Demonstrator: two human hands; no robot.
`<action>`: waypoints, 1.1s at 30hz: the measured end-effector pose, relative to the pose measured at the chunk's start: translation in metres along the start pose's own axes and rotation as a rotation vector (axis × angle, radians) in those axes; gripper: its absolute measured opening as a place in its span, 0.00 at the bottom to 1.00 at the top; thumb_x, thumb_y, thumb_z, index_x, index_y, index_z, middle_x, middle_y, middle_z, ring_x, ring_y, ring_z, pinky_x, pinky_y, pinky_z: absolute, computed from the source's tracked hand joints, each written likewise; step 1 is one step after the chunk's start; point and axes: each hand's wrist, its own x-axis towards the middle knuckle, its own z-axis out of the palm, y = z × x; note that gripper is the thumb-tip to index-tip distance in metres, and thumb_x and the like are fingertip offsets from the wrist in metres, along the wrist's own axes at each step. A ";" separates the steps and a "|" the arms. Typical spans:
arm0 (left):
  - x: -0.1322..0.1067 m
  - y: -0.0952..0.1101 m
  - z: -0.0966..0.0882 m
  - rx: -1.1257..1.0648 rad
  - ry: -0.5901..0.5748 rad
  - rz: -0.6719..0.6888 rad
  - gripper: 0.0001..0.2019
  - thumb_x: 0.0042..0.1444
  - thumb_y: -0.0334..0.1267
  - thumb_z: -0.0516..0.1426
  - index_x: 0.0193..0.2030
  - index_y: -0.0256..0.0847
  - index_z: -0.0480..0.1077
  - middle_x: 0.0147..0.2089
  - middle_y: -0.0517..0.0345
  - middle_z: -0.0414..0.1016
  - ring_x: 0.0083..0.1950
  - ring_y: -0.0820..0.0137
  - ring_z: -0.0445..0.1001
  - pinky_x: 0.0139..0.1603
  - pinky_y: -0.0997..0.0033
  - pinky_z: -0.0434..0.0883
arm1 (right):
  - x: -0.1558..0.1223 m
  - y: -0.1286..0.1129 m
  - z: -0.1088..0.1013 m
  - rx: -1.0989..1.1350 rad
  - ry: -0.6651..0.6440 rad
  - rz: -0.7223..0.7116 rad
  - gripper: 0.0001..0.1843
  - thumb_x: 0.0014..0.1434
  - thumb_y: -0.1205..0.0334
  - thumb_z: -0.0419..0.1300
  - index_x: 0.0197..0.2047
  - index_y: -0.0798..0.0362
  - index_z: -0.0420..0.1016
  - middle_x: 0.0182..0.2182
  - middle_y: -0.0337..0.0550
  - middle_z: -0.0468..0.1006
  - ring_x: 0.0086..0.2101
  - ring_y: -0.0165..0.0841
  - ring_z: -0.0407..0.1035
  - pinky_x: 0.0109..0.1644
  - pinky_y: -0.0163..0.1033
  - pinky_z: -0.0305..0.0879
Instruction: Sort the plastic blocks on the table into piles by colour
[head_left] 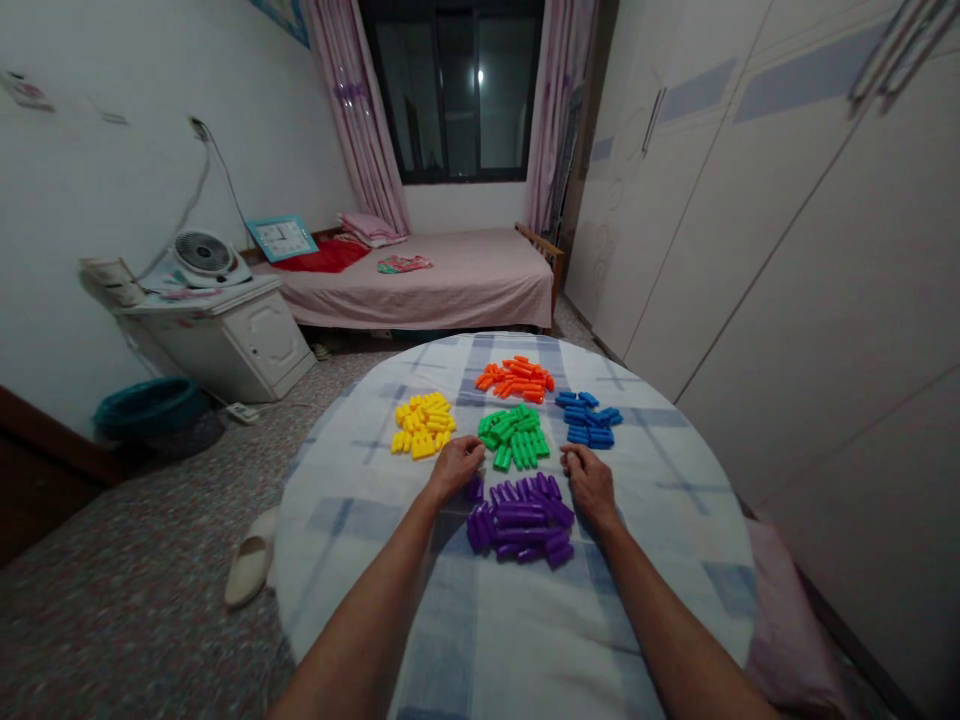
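Note:
Several piles of glossy plastic pieces, like toy building blocks, lie sorted by colour on the table. My left hand [459,466] rests on the cloth between the yellow pieces [424,424] and the green pieces [514,435], its fingers curled in. A single purple piece [475,489] lies beside that wrist. My right hand [590,482] is likewise curled, below the blue pieces [590,420] and right of the green pile. Nothing shows in either hand. The purple pieces [523,515] spread between my forearms, nearest me. Orange pieces [517,378] form the farthest pile.
A checked cloth covers the round table [517,640]. Beyond it stands a bed [450,280]. At left are a white cabinet [247,345] with a fan [204,253], a bin [154,405] and a slipper [250,568]. A wardrobe [750,250] lines the right side.

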 end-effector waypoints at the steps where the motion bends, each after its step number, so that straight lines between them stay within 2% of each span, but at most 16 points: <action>1: -0.004 0.002 -0.002 0.031 -0.008 0.007 0.11 0.50 0.40 0.53 0.27 0.37 0.73 0.23 0.60 0.72 0.25 0.74 0.69 0.28 0.76 0.65 | 0.001 -0.001 0.000 -0.028 -0.004 -0.019 0.19 0.57 0.56 0.45 0.41 0.53 0.74 0.31 0.43 0.77 0.31 0.33 0.70 0.39 0.38 0.64; 3: -0.013 0.006 -0.003 0.085 -0.009 0.027 0.10 0.48 0.38 0.53 0.24 0.37 0.72 0.21 0.61 0.70 0.26 0.74 0.69 0.30 0.75 0.65 | 0.001 -0.005 -0.002 -0.067 -0.020 -0.062 0.19 0.55 0.58 0.46 0.41 0.53 0.74 0.35 0.44 0.77 0.36 0.35 0.70 0.44 0.41 0.63; 5: -0.023 0.009 -0.002 0.117 0.007 0.052 0.09 0.48 0.38 0.54 0.25 0.37 0.73 0.23 0.60 0.71 0.28 0.72 0.70 0.33 0.74 0.67 | 0.001 -0.008 -0.007 -0.077 -0.053 -0.102 0.17 0.53 0.59 0.48 0.40 0.54 0.75 0.38 0.45 0.77 0.39 0.35 0.69 0.48 0.42 0.63; 9: -0.045 0.010 -0.002 0.150 0.137 0.082 0.14 0.53 0.40 0.52 0.42 0.37 0.73 0.39 0.52 0.75 0.39 0.68 0.73 0.43 0.68 0.70 | -0.019 -0.011 -0.025 -0.107 -0.092 -0.148 0.17 0.53 0.60 0.49 0.40 0.55 0.74 0.39 0.46 0.75 0.41 0.35 0.69 0.50 0.42 0.63; 13: -0.072 -0.002 -0.014 0.219 0.281 0.099 0.15 0.54 0.37 0.50 0.46 0.37 0.71 0.49 0.46 0.70 0.53 0.61 0.68 0.57 0.56 0.63 | -0.072 -0.007 -0.045 -0.262 -0.072 -0.254 0.16 0.56 0.64 0.48 0.45 0.54 0.72 0.44 0.48 0.72 0.46 0.36 0.66 0.53 0.45 0.60; 17: -0.109 -0.017 -0.021 0.511 0.341 0.159 0.17 0.55 0.38 0.52 0.50 0.36 0.70 0.57 0.44 0.65 0.63 0.55 0.58 0.63 0.52 0.57 | -0.132 -0.008 -0.057 -0.419 -0.116 -0.366 0.13 0.57 0.65 0.50 0.44 0.53 0.71 0.47 0.50 0.71 0.49 0.40 0.64 0.53 0.49 0.60; 21: -0.145 -0.021 -0.019 0.750 0.266 0.182 0.19 0.57 0.40 0.52 0.54 0.38 0.67 0.61 0.43 0.62 0.66 0.52 0.52 0.62 0.48 0.57 | -0.174 -0.012 -0.068 -0.477 -0.205 -0.502 0.15 0.58 0.65 0.51 0.48 0.53 0.70 0.50 0.50 0.70 0.51 0.40 0.64 0.55 0.49 0.61; 26: -0.179 -0.018 -0.018 0.821 0.223 0.178 0.19 0.59 0.40 0.50 0.55 0.37 0.67 0.61 0.41 0.63 0.64 0.51 0.57 0.61 0.46 0.59 | -0.218 -0.014 -0.084 -0.461 -0.296 -0.582 0.16 0.58 0.66 0.52 0.49 0.49 0.70 0.53 0.48 0.70 0.54 0.39 0.62 0.56 0.48 0.61; 28: -0.194 -0.016 -0.017 0.801 0.185 0.241 0.18 0.59 0.38 0.50 0.55 0.39 0.68 0.60 0.44 0.64 0.64 0.53 0.58 0.61 0.47 0.60 | -0.233 -0.016 -0.092 -0.405 -0.347 -0.566 0.15 0.58 0.64 0.54 0.48 0.48 0.71 0.52 0.47 0.70 0.54 0.39 0.62 0.56 0.48 0.62; 31: -0.221 -0.006 -0.012 0.699 0.038 0.413 0.16 0.59 0.37 0.49 0.53 0.42 0.69 0.59 0.48 0.66 0.63 0.57 0.59 0.61 0.50 0.61 | -0.242 -0.017 -0.106 -0.290 -0.435 -0.466 0.10 0.61 0.60 0.51 0.42 0.46 0.73 0.47 0.44 0.74 0.50 0.36 0.66 0.53 0.44 0.65; 33: -0.238 0.007 -0.002 0.615 -0.085 0.520 0.16 0.59 0.38 0.50 0.53 0.43 0.68 0.60 0.48 0.65 0.64 0.58 0.59 0.61 0.52 0.62 | -0.232 -0.012 -0.117 -0.252 -0.355 -0.368 0.13 0.62 0.58 0.48 0.38 0.47 0.73 0.42 0.44 0.75 0.46 0.36 0.69 0.50 0.43 0.67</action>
